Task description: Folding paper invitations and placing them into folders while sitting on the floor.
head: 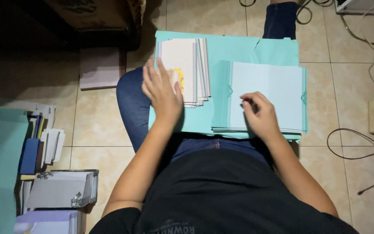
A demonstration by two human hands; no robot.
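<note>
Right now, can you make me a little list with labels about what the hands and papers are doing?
Left hand: left hand lies flat on the white card stack, fingers spread.
Right hand: right hand rests curled on the pale blue sheet stack, fingers bent at its near edge.
Surface: both stacks sit on a teal board across the person's lap.
White cards: fanned, with a yellow mark by the left hand.
Floor: beige tiles, cables at the right, paper piles at the left.

Board (pixel 239 45) on lap; fanned card stack (pixel 191 69) at its 10 o'clock, sheet stack (pixel 273 86) at 3 o'clock; paper piles (pixel 48 173) on floor at 8.
</note>
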